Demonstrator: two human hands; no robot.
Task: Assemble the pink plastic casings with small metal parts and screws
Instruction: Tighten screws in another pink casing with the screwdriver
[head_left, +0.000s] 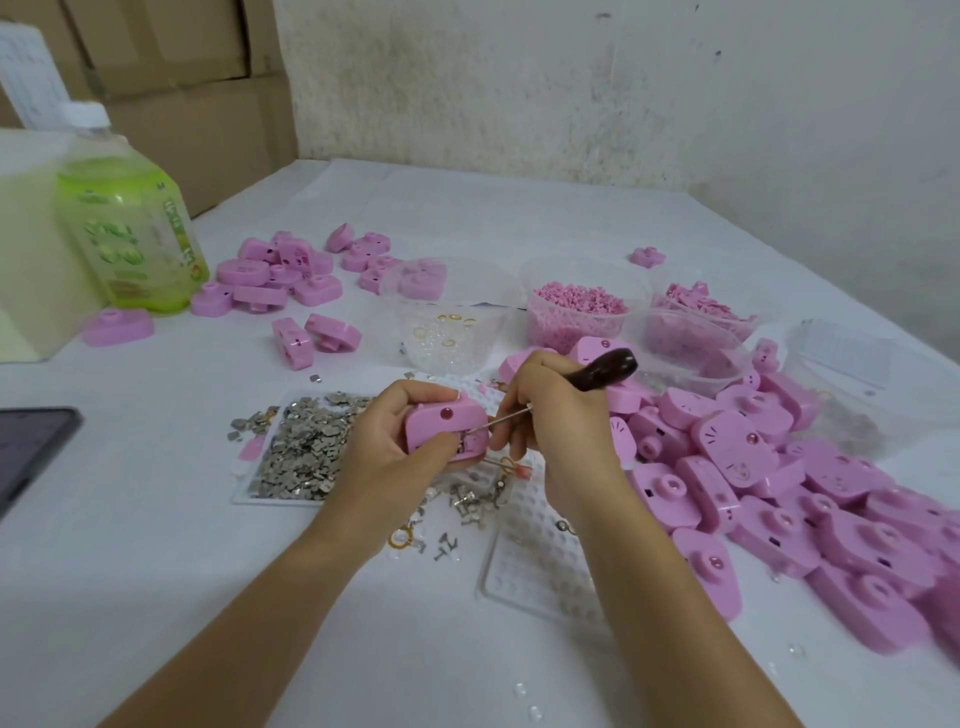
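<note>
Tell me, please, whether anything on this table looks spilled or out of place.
Yes: small metal parts lie scattered off the left edge of the tray onto the cloth, with more loose to its right. A few clear beads sit stray near the front edge.

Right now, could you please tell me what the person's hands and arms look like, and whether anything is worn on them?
The left hand and right hand are bare: no gloves, rings or watch show. The left forearm and right forearm are uncovered too, with no sleeve in view.
</note>
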